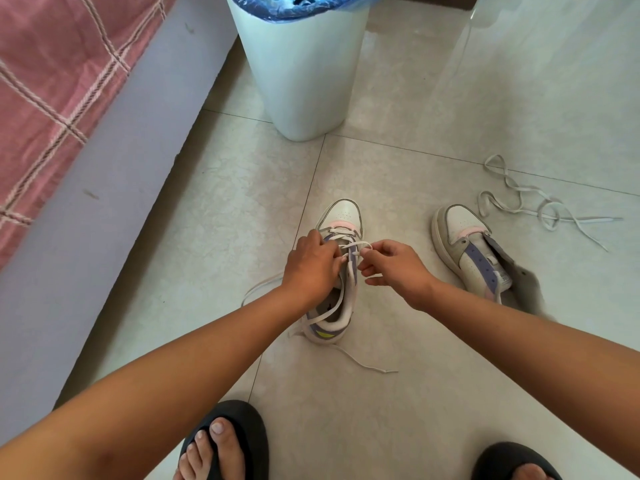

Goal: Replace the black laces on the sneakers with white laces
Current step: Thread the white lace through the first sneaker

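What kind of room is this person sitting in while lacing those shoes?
Most likely a bedroom at home. A bed with a pink checked cover runs along the left, a white bin with a blue liner stands on the pale tiled floor, and the person wears black slippers indoors.

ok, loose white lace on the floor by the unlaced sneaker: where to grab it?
Pinch the loose white lace near its straight tipped end, coming from above. That end lies flat and clear of the tangled loops, so it should pull free and be ready to thread.
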`<state>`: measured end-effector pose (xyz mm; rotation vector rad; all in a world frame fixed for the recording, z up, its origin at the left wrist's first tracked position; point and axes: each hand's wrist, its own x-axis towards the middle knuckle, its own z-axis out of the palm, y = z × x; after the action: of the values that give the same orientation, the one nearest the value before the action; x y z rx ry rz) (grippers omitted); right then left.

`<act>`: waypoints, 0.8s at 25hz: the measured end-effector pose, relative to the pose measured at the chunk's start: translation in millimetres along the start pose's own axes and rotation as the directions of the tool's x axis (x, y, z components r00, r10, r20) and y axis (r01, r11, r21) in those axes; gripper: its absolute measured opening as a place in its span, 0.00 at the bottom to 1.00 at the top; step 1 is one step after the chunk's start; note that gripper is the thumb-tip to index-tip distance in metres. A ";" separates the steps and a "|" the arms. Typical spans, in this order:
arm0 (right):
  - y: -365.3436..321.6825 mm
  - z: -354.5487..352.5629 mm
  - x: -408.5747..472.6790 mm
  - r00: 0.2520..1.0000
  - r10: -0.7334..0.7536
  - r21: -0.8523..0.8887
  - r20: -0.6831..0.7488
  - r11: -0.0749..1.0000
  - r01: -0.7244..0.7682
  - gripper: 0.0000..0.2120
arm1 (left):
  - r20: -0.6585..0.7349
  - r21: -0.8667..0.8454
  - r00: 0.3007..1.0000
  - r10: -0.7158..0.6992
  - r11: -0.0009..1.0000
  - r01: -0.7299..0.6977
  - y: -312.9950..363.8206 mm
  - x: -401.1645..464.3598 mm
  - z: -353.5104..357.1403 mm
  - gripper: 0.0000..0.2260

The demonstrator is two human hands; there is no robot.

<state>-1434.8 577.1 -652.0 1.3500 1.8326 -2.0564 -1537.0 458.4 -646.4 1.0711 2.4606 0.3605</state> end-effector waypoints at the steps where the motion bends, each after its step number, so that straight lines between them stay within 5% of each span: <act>1: -1.7 0.8 0.0 1.000 0.001 0.012 -0.015 1.000 -0.001 0.04 | 0.005 -0.050 1.000 0.008 0.999 -0.008 -0.5 -0.3 0.0 0.10; 5: -4.0 5.1 -3.2 0.996 0.078 0.125 -0.038 0.990 -0.072 0.05 | 0.074 -0.324 0.996 -0.056 0.943 0.077 -1.4 -0.4 -6.7 0.04; 9: -5.8 3.9 -4.2 0.985 0.174 0.174 -0.006 0.970 -0.171 0.04 | 0.093 -0.425 0.990 -0.101 0.895 0.132 -4.1 -3.4 -10.5 0.04; 11: -7.9 2.9 -5.4 0.979 0.204 0.218 0.024 0.954 -0.204 0.11 | 0.099 -0.517 0.982 -0.163 0.834 0.190 -4.7 -5.6 -11.7 0.07; 16: 2.0 20.0 -20.1 0.980 0.137 0.032 0.142 0.989 -0.143 0.43 | 0.235 -0.828 0.884 -0.404 0.393 0.400 -6.2 -8.1 -18.8 0.08; 20: 1.8 33.2 -17.9 0.996 0.091 0.000 -0.019 0.996 -0.091 0.33 | 0.264 -0.962 0.941 -0.210 0.010 0.273 -6.8 -21.2 -28.5 0.12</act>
<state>-1441.0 540.5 -645.3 1.4293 1.7443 -2.0049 -1542.1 436.3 -618.3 -0.0501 1.4833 1.6076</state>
